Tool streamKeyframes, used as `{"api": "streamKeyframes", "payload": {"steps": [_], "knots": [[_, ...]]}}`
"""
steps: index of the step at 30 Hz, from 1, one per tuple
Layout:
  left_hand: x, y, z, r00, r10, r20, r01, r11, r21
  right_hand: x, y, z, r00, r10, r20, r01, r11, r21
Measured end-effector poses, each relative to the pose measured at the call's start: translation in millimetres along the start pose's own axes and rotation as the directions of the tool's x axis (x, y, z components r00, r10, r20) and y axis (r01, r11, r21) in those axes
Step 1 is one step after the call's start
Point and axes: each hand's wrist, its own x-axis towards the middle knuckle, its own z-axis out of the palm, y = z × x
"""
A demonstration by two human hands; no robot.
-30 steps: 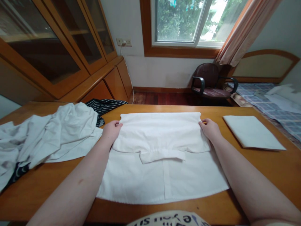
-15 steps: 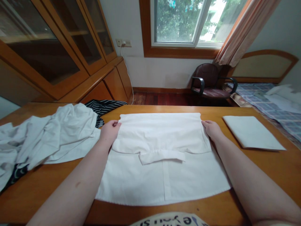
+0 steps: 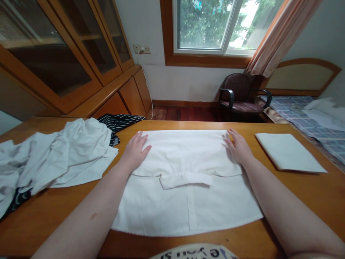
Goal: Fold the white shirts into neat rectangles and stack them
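Note:
A white shirt [image 3: 188, 201] lies partly folded on the wooden table, its far part doubled over toward me. Across its middle rests a loose white band that looks like a collar or cuff. At the far left corner of the shirt, my left hand [image 3: 136, 150] lies open on the cloth with fingers spread. My right hand [image 3: 239, 146] is open at the far right corner, fingers apart and slightly blurred. Neither hand grips the cloth.
On the left lies a heap of white clothing [image 3: 78, 147], with black striped cloth [image 3: 118, 122] behind it. A flat, folded white piece [image 3: 289, 151] rests on the right of the table [image 3: 67, 212]. Beyond stand an armchair [image 3: 237, 90], a bed and a glass-fronted cabinet [image 3: 107, 82].
Both hands have let go of the shirt's far side edges and opened. They have shifted inward onto the cloth. The far edge of the shirt looks straighter.

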Motion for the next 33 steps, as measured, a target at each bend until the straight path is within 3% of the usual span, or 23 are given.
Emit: {"api": "streamKeyframes", "payload": {"steps": [2,4,10,17,19,22,26,33], "knots": [[-2,4,5.4,0.985,0.091,0.144,-0.091,0.996,-0.008,-1,-3,5,0.979,-0.073,0.192,0.08,0.996,-0.027],[-3,5,10.2,0.957,0.107,0.269,-0.107,0.994,-0.016,-2,-5,10,0.942,-0.042,0.332,0.076,0.993,-0.092],[-4,4,9.8,0.93,-0.048,0.364,0.036,0.999,0.041,-4,-4,8,0.914,0.152,0.377,-0.055,0.965,-0.256],[-3,-3,1.6,0.895,-0.289,0.338,0.23,0.951,0.204,-4,6,0,0.898,0.239,0.369,-0.108,0.933,-0.342],[-3,-6,0.4,0.897,-0.288,0.334,0.229,0.952,0.206,-4,12,-1,0.907,0.267,0.327,-0.13,0.914,-0.385],[-2,-9,-0.1,0.925,-0.253,0.284,0.205,0.961,0.186,-5,21,-8,0.943,0.29,0.165,-0.193,0.878,-0.437],[0,-9,-4.3,0.959,-0.232,0.165,0.217,0.971,0.104,-5,26,-22,0.942,0.335,0.01,-0.316,0.897,-0.308],[0,-17,-16.7,0.938,-0.334,0.094,0.336,0.942,-0.006,-2,18,-15,0.947,0.301,0.112,-0.289,0.951,-0.111]]}}
